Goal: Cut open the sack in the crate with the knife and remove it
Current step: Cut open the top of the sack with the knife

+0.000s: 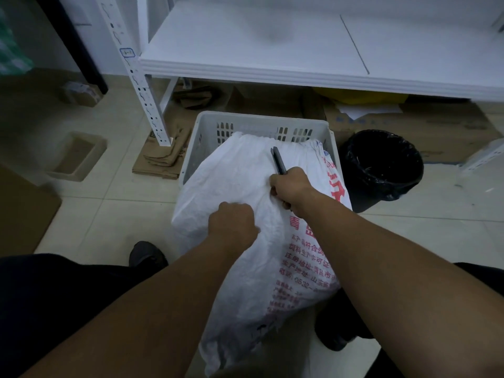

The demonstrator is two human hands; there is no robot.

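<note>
White woven plastic fills most of what we look down on: the sack lies half in the grey crate on the floor, its far end inside against the slotted back wall, its near end spilling over the front rim toward our knees. Its long axis runs straight away from us, tilted a little to the right, with red print down its right flank. Our right hand is farther out, closed around the knife, whose dark body sticks out beyond the knuckles and points up the sack; we cannot tell whether a blade is out or touching the weave. Our left hand sits nearer us and just left of the right, fist closed on a pinch of sack fabric. Judging from this, the cut would follow the sack's length, so the left hand must hold the cloth taut behind the knife.
</note>
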